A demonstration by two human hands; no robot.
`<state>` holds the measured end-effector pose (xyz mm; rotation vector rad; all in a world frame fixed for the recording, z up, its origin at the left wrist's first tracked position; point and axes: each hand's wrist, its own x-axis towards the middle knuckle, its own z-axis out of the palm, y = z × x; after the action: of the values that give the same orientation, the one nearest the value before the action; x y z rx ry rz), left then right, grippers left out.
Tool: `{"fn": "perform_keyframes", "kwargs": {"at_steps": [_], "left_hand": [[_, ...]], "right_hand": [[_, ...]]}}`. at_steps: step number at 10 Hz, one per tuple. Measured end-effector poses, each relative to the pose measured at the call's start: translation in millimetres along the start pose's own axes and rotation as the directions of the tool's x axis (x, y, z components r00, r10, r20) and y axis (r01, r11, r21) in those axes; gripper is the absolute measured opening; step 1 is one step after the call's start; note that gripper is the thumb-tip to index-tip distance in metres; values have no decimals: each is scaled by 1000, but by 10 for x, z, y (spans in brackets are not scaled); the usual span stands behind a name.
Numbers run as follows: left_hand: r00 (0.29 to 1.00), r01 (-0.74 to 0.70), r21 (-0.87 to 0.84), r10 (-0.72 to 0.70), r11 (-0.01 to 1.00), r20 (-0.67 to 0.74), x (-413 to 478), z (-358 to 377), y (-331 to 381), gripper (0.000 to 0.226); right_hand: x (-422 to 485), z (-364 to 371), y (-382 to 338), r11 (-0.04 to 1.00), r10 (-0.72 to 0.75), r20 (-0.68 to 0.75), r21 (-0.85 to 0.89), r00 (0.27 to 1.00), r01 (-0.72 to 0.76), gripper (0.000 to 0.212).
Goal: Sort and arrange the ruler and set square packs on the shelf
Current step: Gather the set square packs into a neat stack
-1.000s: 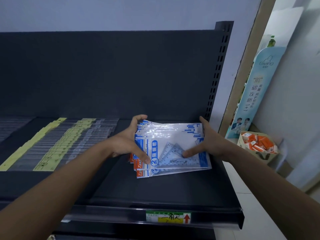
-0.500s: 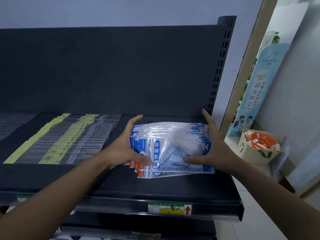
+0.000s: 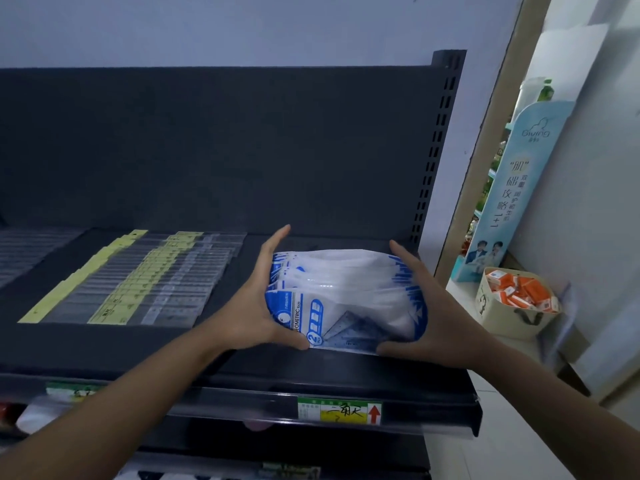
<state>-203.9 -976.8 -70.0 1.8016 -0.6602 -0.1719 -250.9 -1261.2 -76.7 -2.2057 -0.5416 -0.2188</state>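
A stack of clear set square packs [image 3: 346, 296] with blue and white printing sits on the right part of the dark shelf [image 3: 346, 372]. My left hand [image 3: 256, 310] presses its left side and my right hand [image 3: 426, 306] presses its right side, squeezing the stack so the top bulges upward. Blue set squares show through the front pack. To the left lie rows of ruler packs [image 3: 156, 282] in clear sleeves with yellow headers, spread flat and overlapping. More clear packs [image 3: 24, 251] lie at the far left.
The shelf's back panel and a perforated upright post [image 3: 436, 143] stand behind and to the right. A price label [image 3: 339, 410] is clipped to the front rail. Off the shelf at right stand a blue display board [image 3: 512, 188] and a basket of orange boxes [image 3: 519, 299].
The fanned, flat set square packs have been gathered into a compact stack. Both hands moved inward, from resting on top to pressing the sides. The orange-edged packs are hidden now.
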Motion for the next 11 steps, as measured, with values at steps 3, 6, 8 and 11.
{"fn": "perform_keyframes", "kwargs": {"at_steps": [3,6,8,11], "left_hand": [[973,228,-73,-229,971,-8,68,-198,-122,144],[989,116,-102,-124,988,-79,217,-148,24,55],[987,163,-40,-163,986,17,269,-204,18,54],[971,226,-132,-212,965,112,272,-88,-95,71]], "right_hand": [[101,-39,143,978,147,-39,155,988,-139,141],[164,-50,120,961,206,-86,207,975,-185,109],[147,-46,180,947,232,26,224,972,-232,127],[248,53,172,917,266,78,287,961,-277,101]]}}
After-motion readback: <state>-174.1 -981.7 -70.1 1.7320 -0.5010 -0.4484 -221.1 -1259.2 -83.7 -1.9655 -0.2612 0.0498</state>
